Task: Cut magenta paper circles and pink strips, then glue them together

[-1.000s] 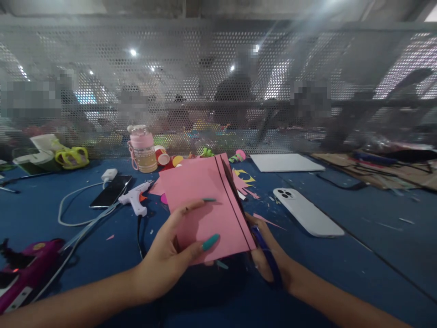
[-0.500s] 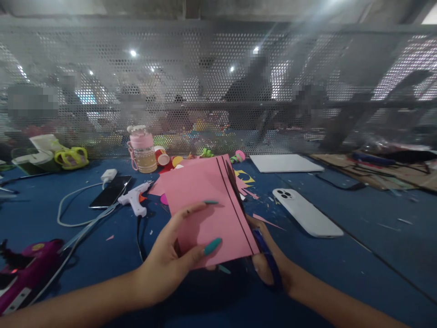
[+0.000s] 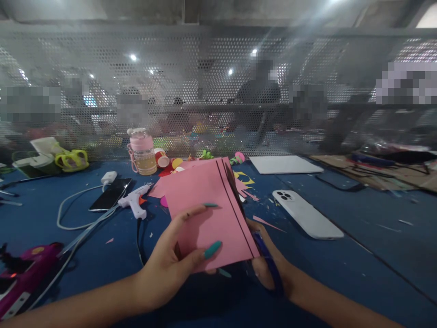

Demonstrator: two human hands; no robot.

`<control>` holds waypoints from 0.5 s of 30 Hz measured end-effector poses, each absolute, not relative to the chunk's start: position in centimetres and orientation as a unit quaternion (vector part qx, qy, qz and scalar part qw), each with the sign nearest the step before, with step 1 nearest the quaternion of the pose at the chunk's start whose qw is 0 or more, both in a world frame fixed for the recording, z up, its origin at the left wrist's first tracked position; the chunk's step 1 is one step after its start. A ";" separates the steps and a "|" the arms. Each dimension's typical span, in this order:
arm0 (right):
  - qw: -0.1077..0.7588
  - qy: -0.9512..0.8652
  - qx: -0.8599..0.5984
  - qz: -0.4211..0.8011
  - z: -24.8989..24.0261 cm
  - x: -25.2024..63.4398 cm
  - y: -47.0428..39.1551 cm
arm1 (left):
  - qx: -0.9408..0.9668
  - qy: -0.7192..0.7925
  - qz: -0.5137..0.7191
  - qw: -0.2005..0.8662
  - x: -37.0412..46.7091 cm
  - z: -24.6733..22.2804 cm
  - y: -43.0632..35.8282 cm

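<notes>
My left hand (image 3: pixel 180 255) grips a pink sheet of paper (image 3: pixel 201 191), with thumb and index finger on its face and other fingers behind it. Two dark parallel lines run down the sheet near its right edge. In my right hand (image 3: pixel 269 259) is a pair of scissors (image 3: pixel 269 262) with blue handles, my fingers through the loops. The dark blades lie along the sheet's right edge, partly hidden by the paper. A white glue gun (image 3: pixel 135 202) lies left of the sheet, and a white phone (image 3: pixel 307 215) to the right.
A pink-topped bottle (image 3: pixel 142 152), a black phone (image 3: pixel 111 193) and a white charger (image 3: pixel 109 177) stand or lie on the left. Pink scraps (image 3: pixel 268 223) dot the blue table. Behind are a white flat panel (image 3: pixel 285 164), cardboard (image 3: pixel 334 165) and a perforated metal screen (image 3: pixel 205 91). A magenta object (image 3: pixel 32 273) sits front left.
Hardly anything differs. The view has tilted slightly, and a blurred person shows at the far right behind the screen. Both hands keep their hold on the paper and scissors.
</notes>
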State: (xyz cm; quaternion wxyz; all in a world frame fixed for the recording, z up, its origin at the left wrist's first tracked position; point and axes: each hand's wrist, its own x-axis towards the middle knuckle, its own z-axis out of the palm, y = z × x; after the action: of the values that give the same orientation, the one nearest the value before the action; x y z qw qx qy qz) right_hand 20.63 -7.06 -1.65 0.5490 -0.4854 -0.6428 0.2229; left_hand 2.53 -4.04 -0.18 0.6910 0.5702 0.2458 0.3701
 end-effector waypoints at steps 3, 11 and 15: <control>0.556 -0.647 -0.480 0.204 -2.0 20.9 -7.1 | 0.572 0.240 0.376 0.689 2.5 -0.2 -4.1; 0.555 -0.645 -0.477 0.219 -0.4 20.5 -7.5 | 0.576 0.235 0.371 0.690 2.5 -0.4 -3.9; 0.541 -0.635 -0.488 0.257 0.0 20.1 -7.3 | 0.579 0.239 0.372 0.685 2.5 -0.4 -3.9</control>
State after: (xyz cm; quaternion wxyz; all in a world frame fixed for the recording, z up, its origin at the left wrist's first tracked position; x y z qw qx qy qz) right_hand 20.05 -7.29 0.01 0.5415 -0.4880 -0.6346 0.2568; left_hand 2.48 -3.94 -0.37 0.6852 0.5786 0.2389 0.3724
